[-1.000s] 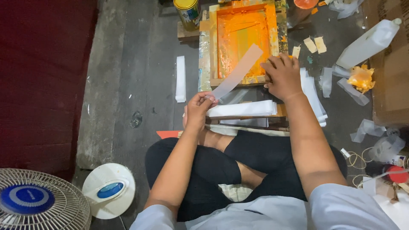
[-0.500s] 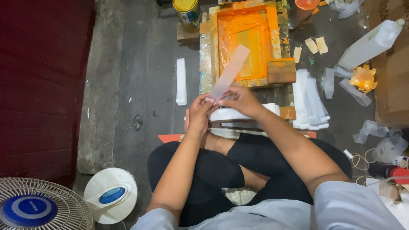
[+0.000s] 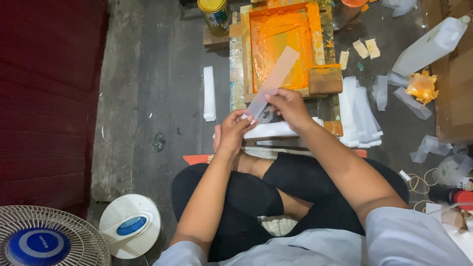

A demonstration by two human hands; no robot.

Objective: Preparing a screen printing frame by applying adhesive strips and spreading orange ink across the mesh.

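Both hands hold one long translucent strip point(image 3: 272, 81) over the floor point(image 3: 162, 88), just above the near edge of the orange-inked screen frame point(image 3: 283, 47). Left hand point(image 3: 235, 130) is closed on the strip's lower end w/ fingertips pinched; right hand point(image 3: 288, 104) is curled, gripping it a bit further up the edge. Strip's far end hangs free, angled up-right over the wet ink. Brown squeegee block point(image 3: 325, 80) sits at the frame's near-right corner; white strip stack point(image 3: 362, 111) lies right of it.

Risks, as I judge: free end sags & touches ink, so it smears; thin film may crease at the pinch; inky fingers could mark it.
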